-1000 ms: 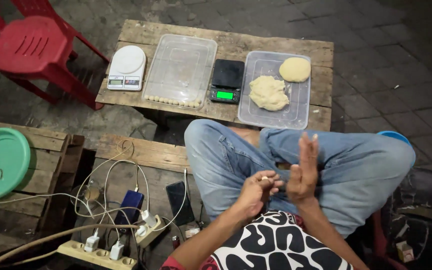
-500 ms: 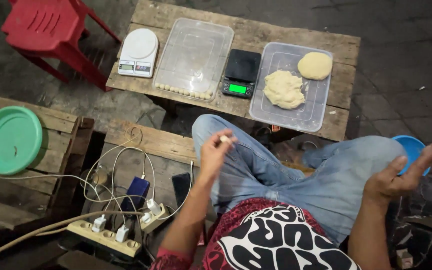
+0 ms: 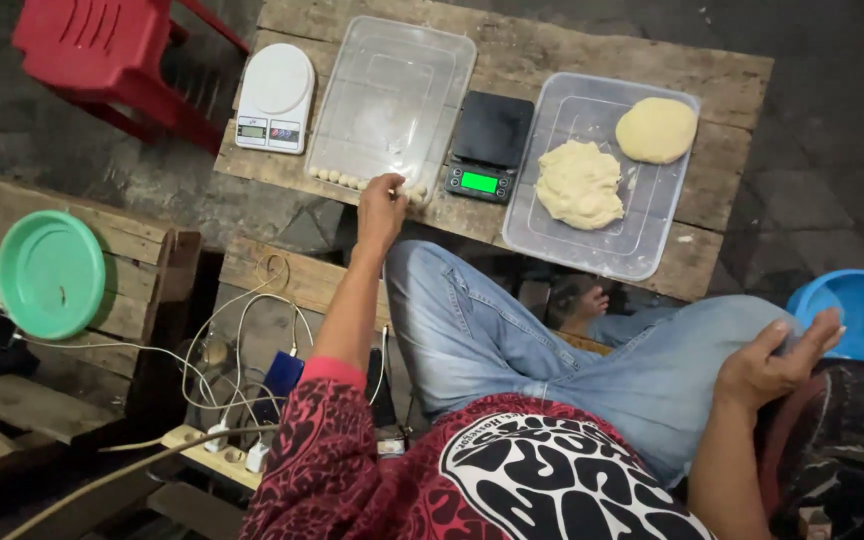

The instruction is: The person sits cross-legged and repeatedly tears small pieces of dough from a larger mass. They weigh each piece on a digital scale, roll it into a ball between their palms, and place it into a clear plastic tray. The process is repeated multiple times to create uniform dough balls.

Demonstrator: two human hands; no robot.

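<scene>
Head view, looking straight down on a seated person in jeans. Left hand (image 3: 382,208) reaches forward to the near edge of a clear plastic tray (image 3: 392,95), fingers curled down over the rim where a row of small dough balls (image 3: 352,181) lies along the tray's near wall; whether the fingers pinch a ball cannot be told. That tray sits on a low wooden plank table (image 3: 722,80), its near rim almost flush with the table's front edge. Just right of the hand, a black digital scale (image 3: 489,145) with a lit green display, tight between the two trays. Second clear tray (image 3: 652,235) holds a rough dough mass (image 3: 580,183) and a smooth dough round (image 3: 657,130), apart from each other; its near corner runs close to the table edge. White scale (image 3: 274,97) at the table's left end, close to the first tray. Right hand (image 3: 774,357) rests on the right knee, fingers loosely spread, holding nothing, near a blue bowl (image 3: 857,312). Bare planks along the table's far side and right end. Green plate (image 3: 49,273) on a pallet well to the left.
</scene>
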